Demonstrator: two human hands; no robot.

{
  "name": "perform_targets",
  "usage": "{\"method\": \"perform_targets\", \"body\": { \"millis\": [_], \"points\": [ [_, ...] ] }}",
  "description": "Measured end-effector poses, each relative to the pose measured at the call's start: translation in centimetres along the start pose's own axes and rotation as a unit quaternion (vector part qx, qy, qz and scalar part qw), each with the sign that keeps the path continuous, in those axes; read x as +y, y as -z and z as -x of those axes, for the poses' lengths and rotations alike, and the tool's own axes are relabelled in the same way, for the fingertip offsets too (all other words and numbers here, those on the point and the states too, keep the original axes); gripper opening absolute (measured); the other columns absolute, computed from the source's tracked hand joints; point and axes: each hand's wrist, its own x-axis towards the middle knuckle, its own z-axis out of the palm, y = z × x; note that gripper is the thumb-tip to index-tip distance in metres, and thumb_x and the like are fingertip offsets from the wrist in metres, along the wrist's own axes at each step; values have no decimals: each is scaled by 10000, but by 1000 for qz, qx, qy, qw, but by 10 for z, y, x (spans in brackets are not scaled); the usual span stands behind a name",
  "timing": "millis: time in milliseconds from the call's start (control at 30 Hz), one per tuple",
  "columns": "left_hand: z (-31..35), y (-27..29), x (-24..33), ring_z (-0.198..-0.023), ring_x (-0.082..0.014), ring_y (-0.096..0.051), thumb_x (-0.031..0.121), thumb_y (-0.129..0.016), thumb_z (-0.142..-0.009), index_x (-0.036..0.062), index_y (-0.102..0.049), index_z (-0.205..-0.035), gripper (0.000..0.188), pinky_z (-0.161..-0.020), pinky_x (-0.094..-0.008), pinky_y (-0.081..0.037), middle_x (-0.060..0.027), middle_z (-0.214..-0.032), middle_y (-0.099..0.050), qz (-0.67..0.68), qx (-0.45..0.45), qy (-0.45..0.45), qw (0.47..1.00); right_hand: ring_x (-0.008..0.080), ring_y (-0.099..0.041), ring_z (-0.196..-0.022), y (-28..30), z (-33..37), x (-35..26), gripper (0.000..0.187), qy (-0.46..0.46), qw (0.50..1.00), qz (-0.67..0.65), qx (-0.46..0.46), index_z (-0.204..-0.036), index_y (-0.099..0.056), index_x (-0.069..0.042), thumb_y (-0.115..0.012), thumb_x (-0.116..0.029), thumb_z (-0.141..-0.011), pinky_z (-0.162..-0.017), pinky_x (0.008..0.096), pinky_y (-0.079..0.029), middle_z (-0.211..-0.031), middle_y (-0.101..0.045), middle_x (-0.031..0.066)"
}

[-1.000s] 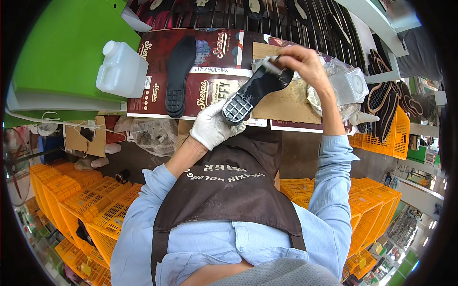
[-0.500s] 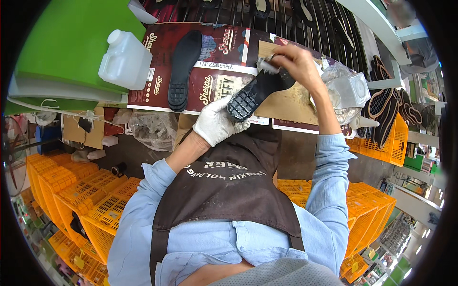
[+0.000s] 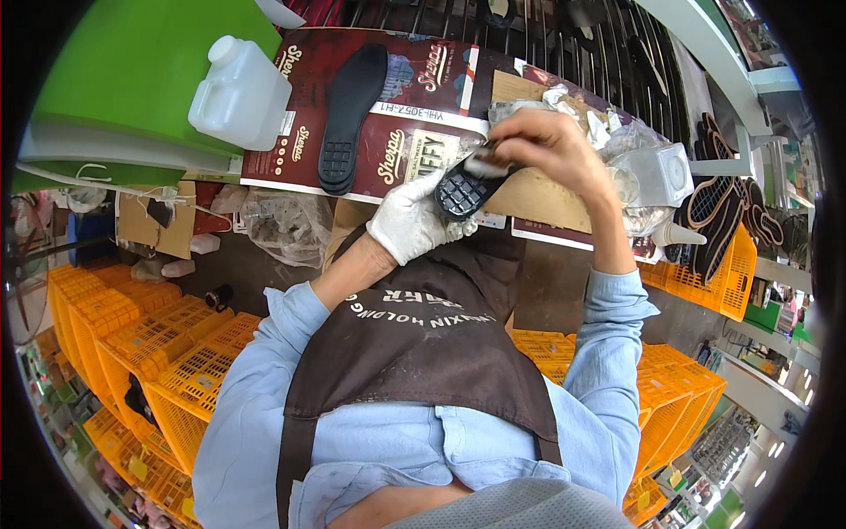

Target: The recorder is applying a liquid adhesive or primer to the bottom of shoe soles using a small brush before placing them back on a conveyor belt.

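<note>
My left hand [image 3: 411, 222], in a white glove, is wrapped round the heel end of a black shoe sole [image 3: 460, 196] with a grid of square cells. My bare right hand [image 3: 551, 148] is closed on what looks like a small brush with pale bristles [image 3: 485, 166], smeared by motion. It lies over the sole just beyond the grid, and the right hand hides much of the sole's far part. To the left, a stack of black soles [image 3: 350, 119] lies on the dark red printed cardboard [image 3: 286, 167].
At the left stands a white plastic jug [image 3: 240, 93]. Crumpled plastic wrap and a clear square container [image 3: 652, 175] are at the right, with a pale nozzle [image 3: 679, 234] by the edge. Behind is a rack of dark rods [image 3: 608, 62]. Orange crates [image 3: 176, 344] stand below on both sides.
My right hand has brought the brush down along the sole toward the grid end. My left hand has shifted slightly right with the sole. The view has moved a little.
</note>
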Motion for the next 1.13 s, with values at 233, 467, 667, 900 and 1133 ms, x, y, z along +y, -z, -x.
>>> {"method": "perform_targets", "body": {
  "millis": [233, 467, 667, 900, 1133],
  "points": [
    [6, 4, -4, -1061, -330, -587, 290, -384, -995, 43, -446, -1321, 414, -852, -489, -525, -163, -1206, -573, -11, 16, -4, 1000, 126, -633, -752, -3, 4, 9, 179, -40, 988, -13, 151, -994, -666, 11, -674, -48, -825, -672, 252, -498, -847, -668, 67],
    [2, 2, -1, -1060, -295, -586, 257, -396, -989, 25, -455, -1304, 396, -864, -489, -514, -153, -1214, -567, -12, 13, 1, 1000, 121, -603, -698, -12, 8, 14, 185, 8, 969, 19, 244, -991, -670, -6, -683, -59, -814, -629, 254, -478, -808, -663, 55],
    [6, 5, 1, -914, -366, -601, 315, -446, -957, 66, -294, -1435, 560, -802, -460, -495, -232, -1259, -520, -133, -26, 45, 990, 53, -525, -678, 7, 38, 8, 170, -35, 877, -158, 452, -1010, -670, 13, -662, -67, -859, -589, 187, -411, -847, -623, -4],
    [55, -1, 22, -926, -334, -597, 332, -566, -900, 47, -242, -1440, 691, -780, -415, -491, -171, -1204, -512, -201, -102, -3, 974, 56, -476, -663, -31, 118, 30, 207, -14, 781, -336, 527, -1115, -593, 1, -592, -64, -918, -576, 178, -388, -865, -580, 8],
    [54, -16, 36, -1029, -327, -583, 387, -715, -772, 81, -236, -1456, 889, -866, -511, -482, -169, -1305, -484, -243, -83, -67, 964, 76, -492, -573, -59, 131, 42, 184, -70, 754, -383, 529, -1042, -609, 2, -649, -67, -876, -499, 191, -390, -815, -627, 44]
  ]
}}
